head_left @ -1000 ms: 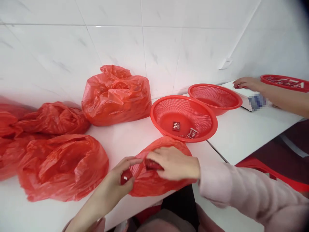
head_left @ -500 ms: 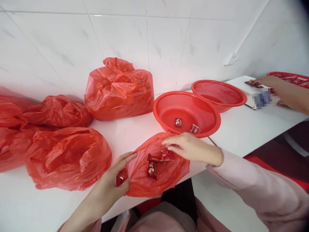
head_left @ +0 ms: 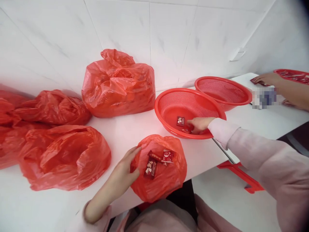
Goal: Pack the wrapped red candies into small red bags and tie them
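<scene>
On the table's front part stands a red plastic bag (head_left: 161,185) with its mouth open, holding several small wrapped snacks, among them a dark red packet (head_left: 150,168) and a bright red packet (head_left: 167,156). Against the bag's left rim rests my left hand (head_left: 124,169), open, thumb and fingers apart. My right hand (head_left: 201,124) reaches into the nearer red plastic basket (head_left: 166,100), its fingers apart and partly hidden over a red packet (head_left: 185,131). Just left of those fingertips lies another small dark red packet (head_left: 180,120) on the basket floor.
A second red basket (head_left: 223,90) stands behind. Full red bags, one upright (head_left: 118,87) by the wall, and a slack open bag (head_left: 65,158) are on the left. At far right another person's hand (head_left: 267,78) works beside a basket of packets (head_left: 293,76).
My right hand has moved from over the bag into the nearer basket. The bag's mouth has narrowed and rounded, with my left hand still at its left rim.
</scene>
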The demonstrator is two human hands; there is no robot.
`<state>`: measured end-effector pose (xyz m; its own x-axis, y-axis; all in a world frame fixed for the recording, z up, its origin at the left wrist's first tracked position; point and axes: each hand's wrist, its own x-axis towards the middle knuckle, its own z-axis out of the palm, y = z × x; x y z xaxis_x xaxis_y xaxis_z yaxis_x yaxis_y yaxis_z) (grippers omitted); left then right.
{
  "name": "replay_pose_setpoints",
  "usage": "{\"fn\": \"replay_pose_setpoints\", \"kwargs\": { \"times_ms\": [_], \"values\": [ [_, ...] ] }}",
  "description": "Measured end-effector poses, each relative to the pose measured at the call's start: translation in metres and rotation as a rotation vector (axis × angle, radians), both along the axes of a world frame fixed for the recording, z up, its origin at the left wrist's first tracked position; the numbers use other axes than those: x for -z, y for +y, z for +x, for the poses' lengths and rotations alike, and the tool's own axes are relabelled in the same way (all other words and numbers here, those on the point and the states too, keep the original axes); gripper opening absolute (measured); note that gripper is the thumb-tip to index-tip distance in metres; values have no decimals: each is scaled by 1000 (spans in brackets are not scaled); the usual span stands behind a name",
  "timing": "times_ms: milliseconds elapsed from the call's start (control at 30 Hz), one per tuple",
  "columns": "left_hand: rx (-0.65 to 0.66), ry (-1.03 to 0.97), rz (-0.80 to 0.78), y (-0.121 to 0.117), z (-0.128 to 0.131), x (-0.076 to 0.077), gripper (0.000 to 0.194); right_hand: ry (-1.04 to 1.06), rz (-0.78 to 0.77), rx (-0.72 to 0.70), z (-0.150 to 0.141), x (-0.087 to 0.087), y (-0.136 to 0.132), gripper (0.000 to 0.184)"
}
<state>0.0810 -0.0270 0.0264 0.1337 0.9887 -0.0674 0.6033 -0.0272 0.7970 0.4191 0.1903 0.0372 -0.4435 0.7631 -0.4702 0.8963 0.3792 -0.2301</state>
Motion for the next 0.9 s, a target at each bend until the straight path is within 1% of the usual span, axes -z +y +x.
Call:
{"fn": "replay_pose_setpoints", "kwargs": {
  "times_ms": [67, 133, 167, 233, 300, 400, 467, 500, 567, 633, 667, 767, 833, 900],
  "values": [
    [19, 8, 22, 4, 5, 2, 66, -70, -62, -4, -1, 0, 8, 18],
    [14, -12, 40, 5, 7, 0, 64, -85, -38, 6, -1, -4, 19, 13],
    [5, -25, 43, 4, 6, -1, 64, -71, -12, 11, -1, -7, 23, 15],
    [-8, -49, 28, -1, 1, -4, 63, -22, 26, 18, -1, -14, 28, 23],
    [-22, -57, -12, -8, -5, -3, 63, 35, -3, 4, -4, -18, 25, 32],
    [-38, -63, -52, -15, -14, 4, 63, 43, -82, -94, -14, -12, 14, 48],
    [-41, -72, -48, -16, -17, 9, 62, 7, -75, -145, -19, -4, 10, 56],
    [-41, -78, -44, -15, -18, 10, 61, -6, -55, -154, -21, -1, 9, 55],
    [-45, -93, -39, -14, -18, 11, 60, -4, -42, -154, -20, 0, 13, 45],
    [-43, -106, -50, -13, -17, 10, 61, 9, -41, -152, -17, -5, 21, 34],
    [-37, -113, -59, -12, -17, 9, 61, 16, -28, -144, -16, -8, 25, 32],
    [-43, -126, -86, -12, -14, 3, 63, 29, 64, -109, -17, -10, 35, 42],
    [-44, -143, -107, -12, -11, -2, 62, 19, 119, -101, -23, -4, 38, 48],
    [-32, -167, -140, -11, -9, -7, 61, 8, 137, -117, -30, 4, 39, 47]
  ]
}}
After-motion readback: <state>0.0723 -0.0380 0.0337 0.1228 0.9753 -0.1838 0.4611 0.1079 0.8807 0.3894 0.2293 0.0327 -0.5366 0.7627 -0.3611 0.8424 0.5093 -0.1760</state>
